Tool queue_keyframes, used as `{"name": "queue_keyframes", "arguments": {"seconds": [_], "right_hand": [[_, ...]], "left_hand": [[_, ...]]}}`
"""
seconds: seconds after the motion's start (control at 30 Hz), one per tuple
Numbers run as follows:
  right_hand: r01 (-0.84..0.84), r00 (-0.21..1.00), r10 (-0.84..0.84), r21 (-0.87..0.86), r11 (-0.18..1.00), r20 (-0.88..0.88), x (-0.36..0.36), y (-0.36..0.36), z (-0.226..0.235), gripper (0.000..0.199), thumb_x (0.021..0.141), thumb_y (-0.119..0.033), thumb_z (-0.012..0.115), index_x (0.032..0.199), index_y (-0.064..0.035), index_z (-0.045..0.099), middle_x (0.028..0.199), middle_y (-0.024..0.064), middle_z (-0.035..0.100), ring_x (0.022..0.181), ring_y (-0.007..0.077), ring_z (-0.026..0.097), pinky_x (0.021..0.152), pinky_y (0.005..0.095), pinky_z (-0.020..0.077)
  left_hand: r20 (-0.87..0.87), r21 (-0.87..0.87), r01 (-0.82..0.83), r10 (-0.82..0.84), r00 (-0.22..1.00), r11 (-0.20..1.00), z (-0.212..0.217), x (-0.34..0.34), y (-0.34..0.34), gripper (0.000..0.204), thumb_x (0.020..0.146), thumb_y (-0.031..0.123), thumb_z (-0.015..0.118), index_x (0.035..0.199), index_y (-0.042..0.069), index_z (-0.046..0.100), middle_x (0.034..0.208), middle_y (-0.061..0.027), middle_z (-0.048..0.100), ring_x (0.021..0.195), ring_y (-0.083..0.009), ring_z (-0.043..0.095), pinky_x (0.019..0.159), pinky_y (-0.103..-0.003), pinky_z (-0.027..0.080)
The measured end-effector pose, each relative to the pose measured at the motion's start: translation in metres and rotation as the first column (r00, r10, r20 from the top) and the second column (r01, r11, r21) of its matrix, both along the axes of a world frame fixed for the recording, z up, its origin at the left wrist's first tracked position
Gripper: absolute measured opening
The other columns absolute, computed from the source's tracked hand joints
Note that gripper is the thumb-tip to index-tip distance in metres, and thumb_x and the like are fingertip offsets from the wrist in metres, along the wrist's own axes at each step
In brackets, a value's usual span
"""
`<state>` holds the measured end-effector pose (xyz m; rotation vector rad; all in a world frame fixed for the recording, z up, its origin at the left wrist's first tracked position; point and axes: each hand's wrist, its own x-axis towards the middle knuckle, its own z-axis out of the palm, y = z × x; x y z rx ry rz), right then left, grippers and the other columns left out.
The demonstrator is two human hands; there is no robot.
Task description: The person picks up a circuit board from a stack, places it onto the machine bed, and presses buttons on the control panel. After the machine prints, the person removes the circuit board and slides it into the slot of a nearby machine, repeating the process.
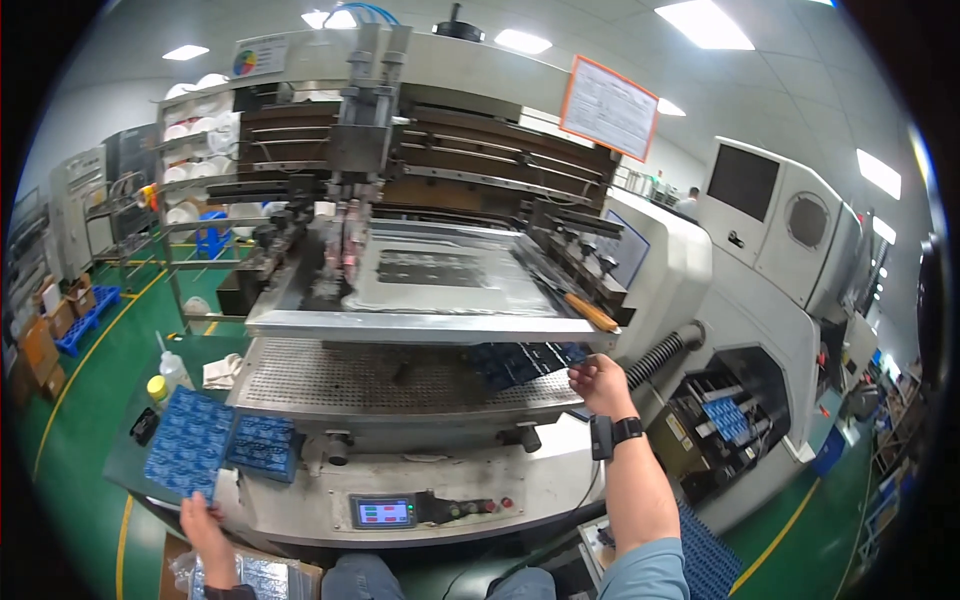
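A factory floor, shown by the large industrial machine (430,321) and yellow-lined green flooring (100,400).

Single fisheye view from the wearer's head, looking forward and down, near the machine (430,325), slightly tilted

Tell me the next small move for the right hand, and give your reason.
Probably draw the dark blue panel toward the body, clear of the metal front bar: the right hand pinches its right end, the bar seems to hide its far edge, and the left hand is at a lighter blue panel.
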<state>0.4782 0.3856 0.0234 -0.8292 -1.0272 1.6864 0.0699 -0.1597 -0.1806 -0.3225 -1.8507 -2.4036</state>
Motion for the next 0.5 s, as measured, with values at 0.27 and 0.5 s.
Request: {"name": "queue_keyframes", "arguments": {"seconds": [0.27, 0.5], "right_hand": [[0.097, 0.993, -0.089, -0.108, 0.989, 0.076, 0.114, 0.033, -0.03, 0.011, 0.093, -0.012, 0.052, 0.087, -0.0032, 0.051, 0.073, 0.0087, 0.057, 0.071, 0.0253, 0.063, 0.064, 0.0403, 0.0544], [0.205, 0.934, -0.204, 0.029, 0.978, 0.294, 0.118, 0.057, -0.047, 0.025, 0.096, -0.014, 0.054, 0.114, 0.0012, 0.059, 0.091, 0.0116, 0.066, 0.081, 0.0266, 0.064, 0.071, 0.0392, 0.0545]], "left_hand": [[0.053, 0.281, 0.192, -0.215, 0.975, 0.94, 0.095, 0.012, 0.027, 0.024, 0.1, 0.034, 0.055, 0.106, 0.011, 0.06, 0.075, 0.0025, 0.052, 0.063, -0.0079, 0.047, 0.057, -0.023, 0.038], [0.098, 0.206, 0.54, -0.566, 0.818, 0.816, 0.153, 0.033, 0.112, 0.015, 0.098, 0.026, 0.056, 0.095, 0.012, 0.056, 0.073, 0.0009, 0.055, 0.059, -0.0116, 0.051, 0.053, -0.027, 0.043]]}}
